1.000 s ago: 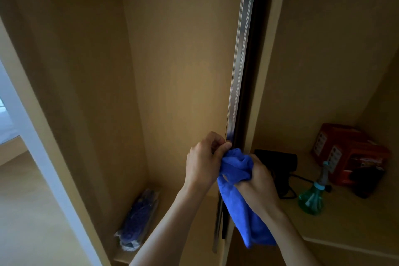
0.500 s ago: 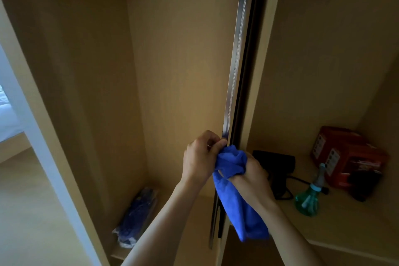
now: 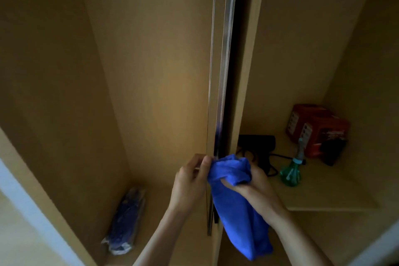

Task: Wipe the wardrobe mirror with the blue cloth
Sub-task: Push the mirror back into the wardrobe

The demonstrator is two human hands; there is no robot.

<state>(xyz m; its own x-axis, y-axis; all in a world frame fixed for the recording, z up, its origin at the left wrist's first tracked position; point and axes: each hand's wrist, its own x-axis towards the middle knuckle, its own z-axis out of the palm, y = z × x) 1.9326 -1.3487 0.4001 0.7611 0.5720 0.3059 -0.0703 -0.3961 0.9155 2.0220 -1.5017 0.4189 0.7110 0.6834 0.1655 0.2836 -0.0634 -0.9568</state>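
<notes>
The wardrobe's mirror door (image 3: pixel 224 71) is seen edge-on as a thin metal-framed strip running down the middle of the view; its glass face is hidden. My right hand (image 3: pixel 252 190) grips the bunched top of the blue cloth (image 3: pixel 237 211), and the rest of the cloth hangs down below it. My left hand (image 3: pixel 190 181) is just left of the cloth, its fingers curled round the door's edge with the fingertips touching the cloth.
A wrapped blue bundle (image 3: pixel 127 220) lies on the left compartment's floor. On the right shelf (image 3: pixel 323 196) stand a green spray bottle (image 3: pixel 291 170), red boxes (image 3: pixel 315 127) and a black device with a cord (image 3: pixel 259 147). Wooden walls close in both compartments.
The view has shifted slightly. Both hands stay at the door's edge with the cloth, which is bunched a little more tightly at the top.
</notes>
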